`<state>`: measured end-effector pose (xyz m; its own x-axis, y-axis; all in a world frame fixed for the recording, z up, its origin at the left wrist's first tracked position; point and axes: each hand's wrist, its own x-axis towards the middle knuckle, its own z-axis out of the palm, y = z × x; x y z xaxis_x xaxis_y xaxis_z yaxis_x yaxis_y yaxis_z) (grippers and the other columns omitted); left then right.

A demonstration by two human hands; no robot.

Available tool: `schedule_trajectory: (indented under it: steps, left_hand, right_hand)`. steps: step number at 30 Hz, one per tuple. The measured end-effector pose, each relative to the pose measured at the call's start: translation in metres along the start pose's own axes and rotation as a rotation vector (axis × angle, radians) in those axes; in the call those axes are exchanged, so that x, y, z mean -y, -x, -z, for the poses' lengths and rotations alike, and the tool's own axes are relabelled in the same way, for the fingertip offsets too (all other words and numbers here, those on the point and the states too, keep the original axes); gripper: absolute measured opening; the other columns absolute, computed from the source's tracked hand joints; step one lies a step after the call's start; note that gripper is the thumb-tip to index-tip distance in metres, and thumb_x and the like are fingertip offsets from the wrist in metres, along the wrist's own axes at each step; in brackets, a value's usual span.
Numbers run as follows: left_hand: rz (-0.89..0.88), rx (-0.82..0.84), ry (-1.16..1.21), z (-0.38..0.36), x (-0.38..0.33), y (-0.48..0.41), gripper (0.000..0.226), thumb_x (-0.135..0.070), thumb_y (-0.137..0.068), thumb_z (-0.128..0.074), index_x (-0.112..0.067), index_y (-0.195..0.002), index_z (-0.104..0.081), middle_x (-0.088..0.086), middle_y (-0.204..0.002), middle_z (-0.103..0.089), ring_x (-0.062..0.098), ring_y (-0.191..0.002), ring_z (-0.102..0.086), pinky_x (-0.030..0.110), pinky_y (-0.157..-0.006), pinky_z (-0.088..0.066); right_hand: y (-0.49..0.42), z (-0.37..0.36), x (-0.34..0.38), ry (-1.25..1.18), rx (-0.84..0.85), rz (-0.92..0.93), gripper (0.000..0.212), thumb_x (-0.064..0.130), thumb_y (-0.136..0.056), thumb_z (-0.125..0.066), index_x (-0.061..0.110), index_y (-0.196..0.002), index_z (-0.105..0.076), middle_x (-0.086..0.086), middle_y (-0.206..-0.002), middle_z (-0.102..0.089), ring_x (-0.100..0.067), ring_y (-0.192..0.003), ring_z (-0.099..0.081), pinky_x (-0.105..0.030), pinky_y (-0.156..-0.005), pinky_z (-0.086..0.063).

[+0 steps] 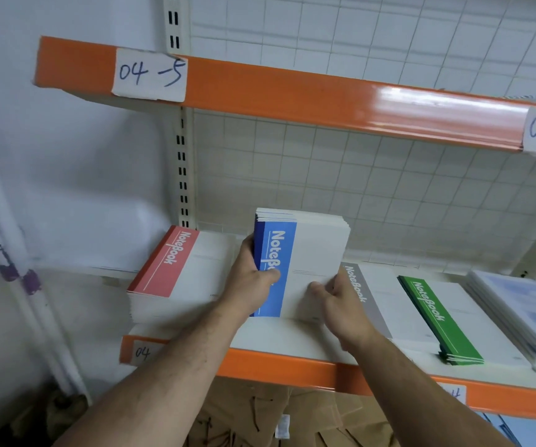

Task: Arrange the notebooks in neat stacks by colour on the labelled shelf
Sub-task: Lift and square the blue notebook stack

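Note:
A stack of blue-banded notebooks (311, 250) stands tilted up on the orange-edged shelf (279, 362), its lower edge on the shelf board. My left hand (253, 279) grips its blue spine side, thumb across the cover. My right hand (340, 304) holds the stack's right edge low down, fingers curled onto the white cover. A red-banded stack (176, 269) lies flat to the left. To the right lie a grey-banded stack (376, 301) and a green-banded stack (437, 321).
A pale blue pile of booklets (524, 308) lies at the shelf's far right. The upper shelf (292, 91) carries a paper label "04-5" (150, 74). A wire grid backs the shelves. Brown paper bags (260, 414) lie below.

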<state>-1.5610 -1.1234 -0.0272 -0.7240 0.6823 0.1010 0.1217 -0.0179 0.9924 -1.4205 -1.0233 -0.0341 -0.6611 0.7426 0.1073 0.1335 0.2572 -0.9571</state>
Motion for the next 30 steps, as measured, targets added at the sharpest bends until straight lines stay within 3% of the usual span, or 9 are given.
schedule_trajectory:
  steps: [4,7,9,12,14,19,22,25,30]
  left_hand:
    - [0.001,-0.032,-0.01,-0.002,-0.007,-0.004,0.056,-0.004,-0.086,-0.06,-0.033,-0.133,-0.047,-0.009,-0.113,-0.066,0.014,-0.101,-0.066,0.039,-0.086,-0.056]
    - [0.016,-0.05,-0.006,-0.005,-0.014,-0.006,0.051,-0.006,-0.087,-0.058,-0.031,-0.13,-0.049,-0.006,-0.112,-0.068,0.019,-0.098,-0.068,0.042,-0.084,-0.059]
    - [-0.005,-0.032,-0.016,-0.007,-0.017,-0.004,0.058,-0.005,-0.088,-0.058,-0.035,-0.135,-0.043,-0.01,-0.114,-0.066,0.016,-0.1,-0.067,0.039,-0.085,-0.058]
    - [-0.071,-0.002,-0.039,-0.008,-0.018,0.001,0.069,-0.003,-0.089,-0.059,-0.041,-0.141,-0.033,-0.015,-0.118,-0.061,0.009,-0.101,-0.063,0.031,-0.084,-0.056]
    - [-0.076,0.002,-0.034,-0.007,-0.014,0.004,0.07,-0.002,-0.086,-0.061,-0.038,-0.139,-0.035,-0.011,-0.116,-0.061,0.009,-0.098,-0.063,0.031,-0.08,-0.056]
    - [-0.11,-0.014,0.105,-0.006,-0.01,0.009,0.075,-0.009,-0.065,-0.056,-0.033,-0.135,-0.049,-0.003,-0.104,-0.069,0.015,-0.09,-0.065,0.035,-0.075,-0.057]
    - [-0.121,0.013,0.095,-0.007,-0.009,0.012,0.091,-0.009,-0.063,-0.052,-0.026,-0.151,-0.033,-0.005,-0.109,-0.069,0.013,-0.09,-0.064,0.03,-0.076,-0.056]
    - [-0.103,0.021,0.053,-0.006,-0.008,0.012,0.098,-0.011,-0.061,-0.051,-0.024,-0.155,-0.025,-0.007,-0.114,-0.068,0.009,-0.089,-0.063,0.027,-0.077,-0.054]
    - [-0.074,0.017,0.025,-0.006,-0.003,0.012,0.088,-0.004,-0.073,-0.056,-0.025,-0.154,-0.029,-0.005,-0.123,-0.065,0.008,-0.098,-0.063,0.02,-0.077,-0.053]
  right_hand:
    - [0.0,0.004,0.01,-0.021,-0.029,0.004,0.022,0.005,-0.101,-0.049,0.024,-0.108,-0.057,0.013,-0.102,-0.068,0.009,-0.087,-0.063,-0.008,-0.066,-0.049]
    - [-0.004,0.007,0.013,-0.009,-0.027,0.0,0.022,0.007,-0.101,-0.05,0.015,-0.118,-0.062,0.007,-0.111,-0.072,0.002,-0.095,-0.067,-0.013,-0.073,-0.049]
    - [-0.003,0.008,0.012,-0.029,-0.033,-0.008,0.026,0.007,-0.1,-0.05,0.014,-0.123,-0.059,0.007,-0.115,-0.072,-0.007,-0.102,-0.067,-0.016,-0.073,-0.049]
    - [0.004,0.011,0.015,-0.073,-0.057,0.016,0.026,0.005,-0.099,-0.05,0.017,-0.122,-0.051,0.009,-0.099,-0.064,-0.008,-0.078,-0.06,-0.009,-0.049,-0.043]
    - [0.008,0.013,0.012,-0.093,-0.049,0.026,0.029,0.004,-0.098,-0.051,0.016,-0.124,-0.048,0.008,-0.093,-0.058,-0.006,-0.066,-0.05,-0.008,-0.04,-0.037]
    - [0.017,0.014,0.015,-0.105,-0.018,0.082,0.038,-0.002,-0.092,-0.059,0.018,-0.124,-0.051,0.009,-0.099,-0.061,0.012,-0.058,-0.057,-0.006,-0.048,-0.041]
    - [0.016,0.01,0.016,-0.121,-0.031,0.09,0.042,-0.008,-0.089,-0.058,0.022,-0.118,-0.053,0.01,-0.101,-0.065,0.012,-0.074,-0.061,-0.007,-0.057,-0.045]
    - [0.014,0.006,0.01,-0.139,-0.027,0.065,0.047,-0.011,-0.087,-0.058,0.026,-0.115,-0.055,0.013,-0.103,-0.071,0.003,-0.094,-0.066,-0.012,-0.068,-0.05]
    - [0.012,0.006,0.007,-0.09,-0.019,0.035,0.044,-0.008,-0.091,-0.055,0.028,-0.115,-0.054,0.025,-0.098,-0.07,0.01,-0.091,-0.064,-0.008,-0.067,-0.049]
